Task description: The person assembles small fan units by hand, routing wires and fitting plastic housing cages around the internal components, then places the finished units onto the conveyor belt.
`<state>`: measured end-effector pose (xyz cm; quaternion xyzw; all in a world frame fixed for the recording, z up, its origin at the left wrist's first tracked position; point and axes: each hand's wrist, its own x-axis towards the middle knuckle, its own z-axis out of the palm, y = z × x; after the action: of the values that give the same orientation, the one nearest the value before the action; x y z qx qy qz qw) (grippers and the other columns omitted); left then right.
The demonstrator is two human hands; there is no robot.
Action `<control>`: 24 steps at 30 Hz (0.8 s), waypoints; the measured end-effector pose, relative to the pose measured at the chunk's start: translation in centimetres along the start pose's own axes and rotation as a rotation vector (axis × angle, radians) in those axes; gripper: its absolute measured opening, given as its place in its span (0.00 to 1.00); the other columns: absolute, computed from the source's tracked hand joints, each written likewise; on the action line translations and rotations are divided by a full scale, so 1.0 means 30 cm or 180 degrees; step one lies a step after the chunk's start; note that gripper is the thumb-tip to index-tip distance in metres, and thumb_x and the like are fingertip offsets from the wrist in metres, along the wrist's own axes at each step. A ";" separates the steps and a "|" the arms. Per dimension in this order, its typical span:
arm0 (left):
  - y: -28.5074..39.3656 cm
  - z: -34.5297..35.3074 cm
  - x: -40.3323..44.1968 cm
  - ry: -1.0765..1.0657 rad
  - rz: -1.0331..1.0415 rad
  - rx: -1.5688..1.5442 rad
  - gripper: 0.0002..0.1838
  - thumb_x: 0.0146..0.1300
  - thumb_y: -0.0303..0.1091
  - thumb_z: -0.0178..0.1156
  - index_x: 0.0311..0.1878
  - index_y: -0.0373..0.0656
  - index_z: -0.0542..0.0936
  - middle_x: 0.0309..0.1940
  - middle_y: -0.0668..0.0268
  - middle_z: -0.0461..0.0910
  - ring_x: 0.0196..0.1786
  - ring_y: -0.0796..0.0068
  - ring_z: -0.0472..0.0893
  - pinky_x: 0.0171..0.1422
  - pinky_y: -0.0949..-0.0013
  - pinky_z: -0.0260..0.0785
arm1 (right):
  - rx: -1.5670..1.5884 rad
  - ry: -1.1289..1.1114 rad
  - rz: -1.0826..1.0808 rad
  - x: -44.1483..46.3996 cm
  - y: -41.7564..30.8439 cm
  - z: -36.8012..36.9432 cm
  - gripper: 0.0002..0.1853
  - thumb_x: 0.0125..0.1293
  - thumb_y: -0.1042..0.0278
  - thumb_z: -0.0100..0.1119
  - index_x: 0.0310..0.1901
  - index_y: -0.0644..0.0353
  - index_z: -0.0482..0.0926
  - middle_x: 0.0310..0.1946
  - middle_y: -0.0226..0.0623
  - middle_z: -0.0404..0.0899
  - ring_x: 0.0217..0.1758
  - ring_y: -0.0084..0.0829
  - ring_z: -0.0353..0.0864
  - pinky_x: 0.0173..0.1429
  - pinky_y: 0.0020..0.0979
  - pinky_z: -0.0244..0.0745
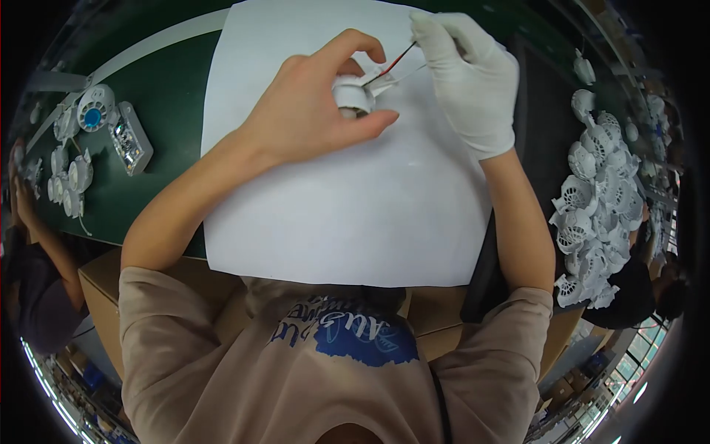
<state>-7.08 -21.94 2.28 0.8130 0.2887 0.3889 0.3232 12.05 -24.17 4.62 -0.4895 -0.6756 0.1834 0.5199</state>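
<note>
My bare left hand [314, 111] is closed around a small white plastic housing [353, 96], fingers above and thumb below. Red and black wires [396, 63] run from the housing up to the right. My right hand [473, 74], in a white glove, pinches the upper end of these wires between thumb and fingers. A thin pale strand also stretches from the housing toward the glove. Both hands are over a large white sheet [340, 214]. The inside of the housing is partly hidden by my left hand.
A heap of white grille-like plastic parts [599, 200] lies on the right. At left on the green table [174, 81] are round white units [96, 107], one with a blue centre, and a white box with shiny contents [131, 140]. Other people sit at both sides.
</note>
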 end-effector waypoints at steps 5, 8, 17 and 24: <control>0.046 0.030 -0.036 -0.0375 -0.0449 -0.0870 0.26 0.51 0.33 0.71 0.55 0.42 0.78 0.45 0.62 0.82 0.44 0.66 0.84 0.50 0.71 0.75 | 0.0737 -0.1409 0.1477 0.017 0.030 -0.028 0.20 0.72 0.50 0.56 0.44 0.61 0.84 0.31 0.26 0.80 0.32 0.15 0.73 0.32 0.23 0.70; 0.046 0.034 -0.049 -0.0657 0.0447 -0.1049 0.23 0.49 0.29 0.69 0.52 0.42 0.80 0.42 0.63 0.84 0.41 0.69 0.84 0.50 0.71 0.75 | 0.0896 -0.2264 0.1826 0.027 0.031 -0.087 0.21 0.72 0.47 0.54 0.44 0.60 0.83 0.33 0.27 0.81 0.33 0.17 0.76 0.33 0.24 0.72; 0.012 0.017 -0.054 -0.1426 -0.0027 -0.1284 0.15 0.51 0.31 0.67 0.44 0.39 0.83 0.34 0.61 0.85 0.35 0.65 0.84 0.43 0.71 0.76 | -0.4913 -0.0849 0.0484 0.199 0.179 -0.562 0.16 0.65 0.70 0.49 0.52 0.51 0.80 0.50 0.46 0.82 0.52 0.50 0.82 0.56 0.44 0.78; -0.005 0.014 -0.039 -0.1390 -0.0220 -0.1497 0.15 0.55 0.33 0.66 0.45 0.39 0.82 0.33 0.60 0.85 0.34 0.67 0.83 0.42 0.71 0.75 | -0.5424 -0.2741 0.1778 0.163 0.256 -0.764 0.26 0.51 0.76 0.66 0.56 0.58 0.76 0.50 0.47 0.82 0.56 0.49 0.81 0.59 0.42 0.78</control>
<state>-7.38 -22.82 1.45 0.7700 0.1422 0.2501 0.5695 35.98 -22.50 10.36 -0.7326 -0.5733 -0.0853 -0.3569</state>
